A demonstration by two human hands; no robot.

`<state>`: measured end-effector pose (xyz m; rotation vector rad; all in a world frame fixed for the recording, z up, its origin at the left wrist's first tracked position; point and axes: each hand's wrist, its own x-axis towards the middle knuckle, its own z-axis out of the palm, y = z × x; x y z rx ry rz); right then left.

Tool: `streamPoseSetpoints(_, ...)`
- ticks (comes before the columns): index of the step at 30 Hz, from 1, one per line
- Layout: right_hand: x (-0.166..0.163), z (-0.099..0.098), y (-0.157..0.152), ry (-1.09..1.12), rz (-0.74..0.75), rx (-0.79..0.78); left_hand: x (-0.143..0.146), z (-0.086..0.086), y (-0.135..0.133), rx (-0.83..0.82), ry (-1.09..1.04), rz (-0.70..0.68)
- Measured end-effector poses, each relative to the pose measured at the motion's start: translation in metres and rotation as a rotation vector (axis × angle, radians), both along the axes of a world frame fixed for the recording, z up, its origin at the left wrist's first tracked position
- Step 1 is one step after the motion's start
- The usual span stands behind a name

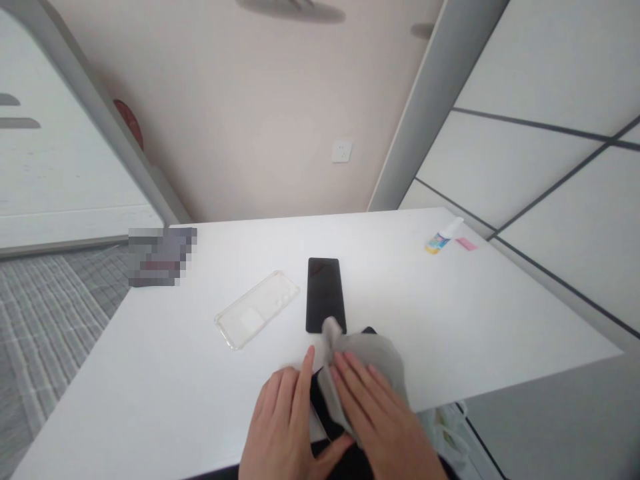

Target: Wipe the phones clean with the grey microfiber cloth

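A black phone-like slab [325, 408] lies tilted at the table's near edge, mostly covered by a grey cloth [387, 357]. My right hand [375, 413] presses the cloth down on it, fingers straight and close together. At the slab's lower left is my left hand [285, 420], holding its side with the thumb near the bottom end. A dark corner pokes out beyond the far side of the cloth. Just past the hands, a second black phone [325, 293] rests upright to my view, its near end touched or overlapped by the cloth's tip. Left of it lies a clear phone case [257, 310].
The white table [150, 373] meets a pale wall with a socket [342, 151]. A small bottle [443, 237] and a pink piece [467, 244] lie far right. A blurred-out dark item [165, 259] sits at the left edge. A plastic bag [445, 430] shows below right.
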<state>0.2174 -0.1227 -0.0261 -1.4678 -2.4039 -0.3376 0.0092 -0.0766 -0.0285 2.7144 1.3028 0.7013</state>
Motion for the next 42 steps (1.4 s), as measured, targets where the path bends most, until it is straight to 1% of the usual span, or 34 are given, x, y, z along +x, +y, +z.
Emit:
streamPoseSetpoints(2,-0.002,-0.001,-0.003,-0.029,0.105,0.005,-0.001,0.0,-0.001,0.013,-0.005,-0.004)
streamPoseSetpoints(3,-0.001,0.0,-0.004,-0.02,0.114,-0.017,-0.002,0.0,-0.001,0.015,-0.005,-0.007)
streamPoseSetpoints(5,0.006,0.003,-0.005,0.02,0.047,-0.073,-0.003,0.001,-0.002,0.008,0.005,-0.017)
streamPoseSetpoints(7,0.012,0.005,-0.004,0.049,-0.042,-0.073,-0.002,0.003,-0.002,-0.019,0.018,-0.027)
streamPoseSetpoints(8,0.014,0.006,-0.002,0.056,-0.056,-0.06,-0.001,0.004,0.0,-0.041,0.022,-0.034)
streamPoseSetpoints(10,0.012,0.006,0.004,0.073,-0.028,-0.059,0.002,0.007,0.006,-0.084,0.019,-0.044)
streamPoseSetpoints(13,0.008,0.006,0.021,0.106,-0.002,-0.13,0.007,0.012,0.022,-0.129,0.002,-0.041)
streamPoseSetpoints(15,0.009,0.007,0.035,0.115,-0.047,-0.166,0.01,0.015,0.032,-0.156,-0.017,-0.044)
streamPoseSetpoints(18,0.008,0.007,0.044,0.102,-0.12,-0.154,0.012,0.017,0.038,-0.189,-0.043,-0.046)
streamPoseSetpoints(20,0.0,0.006,0.04,0.077,-0.114,-0.134,0.011,0.016,0.035,-0.202,-0.041,-0.03)
streamPoseSetpoints(21,-0.004,0.005,0.036,0.062,-0.077,-0.117,0.01,0.016,0.032,-0.203,-0.033,-0.023)
streamPoseSetpoints(23,-0.012,0.005,0.026,0.034,0.037,-0.074,0.007,0.015,0.026,-0.198,-0.008,-0.005)
streamPoseSetpoints(25,-0.012,0.007,0.019,0.027,0.144,-0.071,0.003,0.015,0.021,-0.18,0.012,0.017)
streamPoseSetpoints(26,-0.009,0.008,0.018,0.036,0.147,-0.086,0.002,0.015,0.019,-0.174,0.013,0.023)
streamPoseSetpoints(27,-0.005,0.01,0.017,0.05,0.115,-0.11,0.001,0.015,0.018,-0.173,0.008,0.027)
streamPoseSetpoints(30,0.002,0.014,0.018,0.091,-0.024,-0.144,0.001,0.017,0.018,-0.188,-0.015,0.017)
streamPoseSetpoints(31,0.001,0.015,0.018,0.091,-0.016,-0.135,0.001,0.018,0.018,-0.196,-0.014,0.016)
streamPoseSetpoints(32,-0.003,0.016,0.018,0.083,0.024,-0.128,0.001,0.018,0.017,-0.199,-0.01,0.017)
streamPoseSetpoints(34,-0.01,0.018,0.018,0.063,0.148,-0.138,0.001,0.019,0.016,-0.193,0.003,0.021)
streamPoseSetpoints(35,-0.011,0.019,0.018,0.063,0.183,-0.152,0.0,0.02,0.015,-0.191,0.008,0.025)
streamPoseSetpoints(36,-0.011,0.02,0.018,0.069,0.182,-0.166,-0.001,0.02,0.015,-0.192,0.007,0.027)
streamPoseSetpoints(40,0.002,0.02,0.02,0.112,0.024,-0.182,-0.006,0.025,0.011,-0.257,-0.029,0.0)
streamPoseSetpoints(42,0.002,0.018,0.021,0.106,0.002,-0.169,-0.007,0.027,0.009,-0.303,-0.04,-0.007)
